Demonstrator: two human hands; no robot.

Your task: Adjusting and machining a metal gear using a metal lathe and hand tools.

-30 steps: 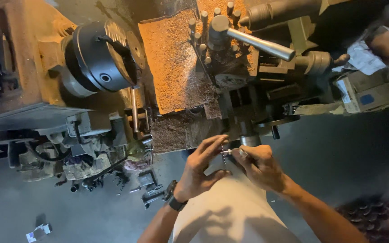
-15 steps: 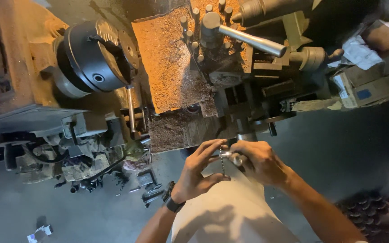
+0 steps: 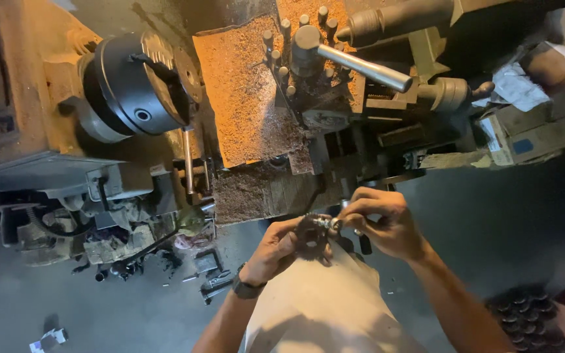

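Note:
Close to my chest, my left hand [image 3: 276,252] grips a small dark toothed gear [image 3: 311,235]. My right hand [image 3: 382,222] pinches a short shiny metal pin [image 3: 327,223] that sticks out of the gear's centre. Both hands meet just below the front edge of a lathe carriage [image 3: 256,111] covered in orange metal chips. A dark watch sits on my left wrist.
The lathe's black round chuck [image 3: 140,85] is at upper left. A long steel handle [image 3: 361,65] juts from the tool post at top centre. Loose tools and scraps lie on the grey floor [image 3: 165,268] at lower left. Cardboard boxes [image 3: 531,131] stand at right, dark round parts [image 3: 524,314] at lower right.
The view has shifted so the lathe sits higher and closer. My hands stay together on the gear and pin, with the fingers of my right hand turning slightly on the pin.

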